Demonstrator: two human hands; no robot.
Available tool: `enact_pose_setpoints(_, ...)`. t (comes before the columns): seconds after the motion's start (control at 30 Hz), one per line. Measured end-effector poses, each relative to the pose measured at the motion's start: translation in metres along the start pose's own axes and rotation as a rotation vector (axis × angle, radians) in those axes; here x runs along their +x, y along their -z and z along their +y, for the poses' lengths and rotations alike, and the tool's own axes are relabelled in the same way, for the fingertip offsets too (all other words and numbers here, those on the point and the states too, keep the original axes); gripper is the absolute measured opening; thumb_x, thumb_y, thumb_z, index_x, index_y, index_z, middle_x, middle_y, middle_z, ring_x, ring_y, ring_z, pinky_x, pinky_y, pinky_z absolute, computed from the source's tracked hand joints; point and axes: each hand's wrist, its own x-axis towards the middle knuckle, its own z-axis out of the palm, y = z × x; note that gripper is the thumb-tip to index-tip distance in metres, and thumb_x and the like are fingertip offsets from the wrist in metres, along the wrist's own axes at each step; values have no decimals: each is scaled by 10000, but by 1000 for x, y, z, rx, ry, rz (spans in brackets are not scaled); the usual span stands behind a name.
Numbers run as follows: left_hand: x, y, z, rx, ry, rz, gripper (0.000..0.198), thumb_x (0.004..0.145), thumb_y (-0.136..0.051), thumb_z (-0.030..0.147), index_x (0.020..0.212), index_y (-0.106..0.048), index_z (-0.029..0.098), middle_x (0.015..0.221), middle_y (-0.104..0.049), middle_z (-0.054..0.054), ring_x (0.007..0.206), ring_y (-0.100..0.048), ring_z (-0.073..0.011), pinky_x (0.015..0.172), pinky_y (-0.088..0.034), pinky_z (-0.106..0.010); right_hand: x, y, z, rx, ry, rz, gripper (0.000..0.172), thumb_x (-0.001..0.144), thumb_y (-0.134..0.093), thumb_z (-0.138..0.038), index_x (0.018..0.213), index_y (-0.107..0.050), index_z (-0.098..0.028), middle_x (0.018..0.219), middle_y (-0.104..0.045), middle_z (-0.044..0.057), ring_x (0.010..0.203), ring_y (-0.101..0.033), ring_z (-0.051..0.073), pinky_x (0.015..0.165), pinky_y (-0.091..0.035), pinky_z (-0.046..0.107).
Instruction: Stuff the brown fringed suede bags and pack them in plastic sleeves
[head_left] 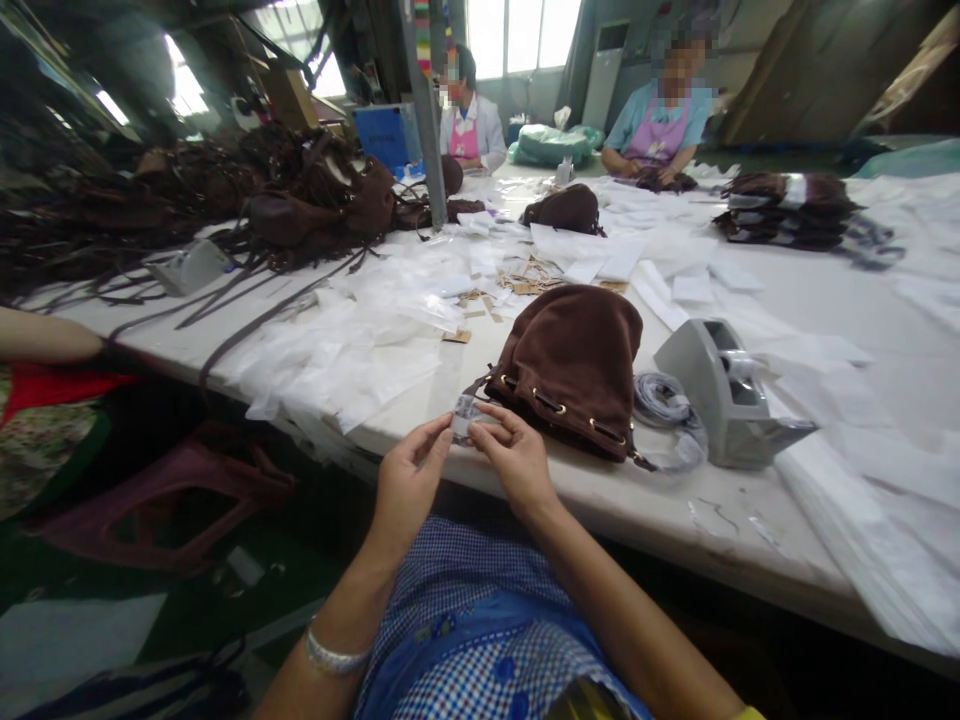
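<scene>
Between my fingertips is a small clear plastic wrapping (pixel 466 415) with a greyish piece in it; I cannot make out what is inside. My left hand (pixel 411 470) pinches its left side, and my right hand (pixel 517 455) pinches the right side. Just beyond, a brown drawstring bag (pixel 574 365) lies on the table with its eyeleted mouth towards me. Beside it, a strap wrapped in clear film (pixel 664 400) is coiled, its end trailing by the bag's corner. A grey tape dispenser (pixel 724 395) stands to the right of the strap.
Clear plastic bags (pixel 337 350) and brown tags (pixel 529 278) lie scattered on the white table (pixel 600 500). Many brown bags (pixel 322 200) are heaped at the left, near another tape dispenser (pixel 191 268). Two people sit across the table. A stool (pixel 172 500) stands low at left.
</scene>
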Motion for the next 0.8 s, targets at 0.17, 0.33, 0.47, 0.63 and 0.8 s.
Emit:
enact_pose_setpoints(0.17, 18, 7, 0, -256, 154, -130, 348, 776, -755, 353, 1047, -658, 157, 1065, -720, -77, 1027, -667, -208, 944, -503, -322, 4, 6, 0, 101, -51, -22, 472, 673, -828, -370, 1093, -719, -182, 797, -725, 13, 739, -673, 158, 793, -546, 307)
enact_pose_setpoints(0.33, 23, 1, -6, -262, 171, -87, 387, 721, -796, 360, 1001, -615, 163, 987, -705, -55, 967, -674, -192, 905, -512, -310, 12, 6, 11, 44, 1, -3, 411, 695, -808, -352, 1067, -751, -186, 781, -673, -2, 692, -633, 131, 699, -546, 275)
enact_pose_setpoints(0.47, 26, -1, -16, -222, 153, -20, 451, 672, -822, 382, 1012, -596, 192, 1014, -692, -48, 1048, -659, -218, 942, -504, -334, 13, 7, 1, -178, 89, -62, 379, 754, -762, -352, 1092, -737, -184, 740, -673, -8, 611, -630, 127, 621, -535, 260)
enact_pose_setpoints(0.63, 34, 0, -39, -151, 266, -21, 534, 623, -839, 429, 1056, -599, 230, 1065, -690, -52, 1076, -657, -256, 970, -506, -409, 1, 69, -64, -752, 558, 115, 278, 876, -662, -286, 1147, -710, -243, 1121, -716, 49, 1006, -667, 185, 944, -510, 314)
enact_pose_setpoints(0.8, 36, 1, -51, -151, 308, -35, 528, 604, -836, 431, 1035, -614, 220, 1074, -690, -56, 1094, -652, -278, 1032, -475, -467, -17, 199, -132, -1084, 550, 713, 242, 865, -648, -322, 1059, -738, -210, 1316, -627, 100, 1279, -522, 259, 1149, -331, 419)
